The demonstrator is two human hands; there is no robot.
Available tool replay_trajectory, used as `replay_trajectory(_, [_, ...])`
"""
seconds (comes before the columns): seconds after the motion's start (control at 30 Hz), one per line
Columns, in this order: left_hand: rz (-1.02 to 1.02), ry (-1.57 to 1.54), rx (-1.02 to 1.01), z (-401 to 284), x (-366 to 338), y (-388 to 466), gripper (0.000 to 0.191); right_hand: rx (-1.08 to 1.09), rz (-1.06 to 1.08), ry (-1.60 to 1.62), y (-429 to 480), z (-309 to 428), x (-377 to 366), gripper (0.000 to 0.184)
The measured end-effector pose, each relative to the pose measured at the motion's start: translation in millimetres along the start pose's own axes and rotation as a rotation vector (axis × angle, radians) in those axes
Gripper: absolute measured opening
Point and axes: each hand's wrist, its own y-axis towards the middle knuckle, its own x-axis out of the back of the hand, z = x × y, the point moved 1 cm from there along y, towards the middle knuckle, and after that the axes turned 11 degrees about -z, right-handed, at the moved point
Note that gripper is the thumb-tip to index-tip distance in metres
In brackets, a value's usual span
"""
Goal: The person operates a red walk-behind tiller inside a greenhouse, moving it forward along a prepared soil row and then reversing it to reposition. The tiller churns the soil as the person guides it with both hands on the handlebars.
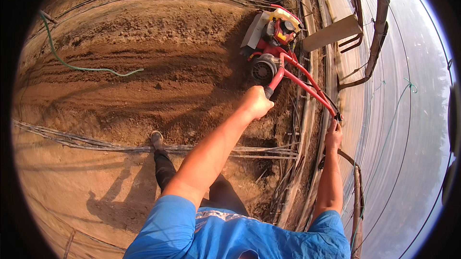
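A walk-behind rotary tiller [279, 39] stands on tilled soil ahead of me, close to the plastic side wall. Its red tubular handlebar [306, 88] forks back towards me. My left hand [257, 102] is wrapped around the black grip [268, 92] on the left branch. At the end of the right branch, beside a black control lever, my right hand [334, 134] closes on the handle; its grip is mostly hidden. The engine has a cream fuel tank [284, 15] and a red housing. A grey metal guard [255, 30] covers the tines at its left.
Translucent plastic sheeting [407, 122] and bent poles [380, 32] run along my right. A board [333, 33] juts out near the engine. Bundled drip hoses [108, 146] cross the ground by my shoe [157, 140]. A green hose [75, 66] lies over the loosened soil [144, 89].
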Motion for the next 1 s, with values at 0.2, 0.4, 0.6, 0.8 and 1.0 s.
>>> replay_trajectory(0.2, [0.017, -0.003, 0.027, -3, 11, 7, 0.023, -0.039, 0.036, -0.024, 0, 11, -4, 0.053])
replay_trajectory(0.4, [0.008, 0.040, 0.023, 5, 15, 10, 0.024, 0.011, 0.012, 0.007, 0, 0, -12, 0.051])
replay_trajectory(0.6, [-0.030, 0.102, -0.042, 34, 18, 8, 0.020, 0.058, 0.051, 0.120, -33, -17, -15, 0.048])
replay_trajectory(0.8, [-0.032, 0.186, 0.033, 50, 32, 12, 0.025, -0.114, 0.144, 0.327, -63, 6, -4, 0.050])
replay_trajectory(1.0, [-0.139, 0.227, -0.103, 85, 45, 19, 0.026, -0.418, 0.173, 0.561, -75, 4, -24, 0.039])
